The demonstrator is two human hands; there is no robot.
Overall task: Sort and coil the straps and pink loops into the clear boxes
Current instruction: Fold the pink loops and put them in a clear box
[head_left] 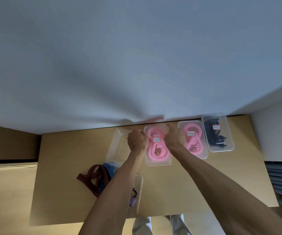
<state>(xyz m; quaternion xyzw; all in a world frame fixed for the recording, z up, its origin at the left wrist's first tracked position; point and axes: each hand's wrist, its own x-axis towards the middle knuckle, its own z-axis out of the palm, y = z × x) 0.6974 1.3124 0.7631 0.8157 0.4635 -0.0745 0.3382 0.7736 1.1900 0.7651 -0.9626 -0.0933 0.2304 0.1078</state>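
Five clear boxes sitting on the desk (179, 189): two with pink loops, one with black straps.
Left hand (136, 141) and right hand (174, 139), both curled closed, are gripping the middle pink-loop box (158, 161); striped straps (97, 177) are lying nearer.

Clear glossy plastic boxes (158, 162), matt wooden table (65, 150)

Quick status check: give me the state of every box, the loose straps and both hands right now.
Far-left clear box: open, looks empty.
Middle box: holds a coiled pink loop, labelled.
Next box: holds a coiled pink loop, labelled.
Far-right box: holds black straps, labelled.
Near box: partly hidden by forearm.
Red and blue straps: loose, uncoiled on table.
Left hand: fisted at middle box.
Right hand: fisted at middle box.
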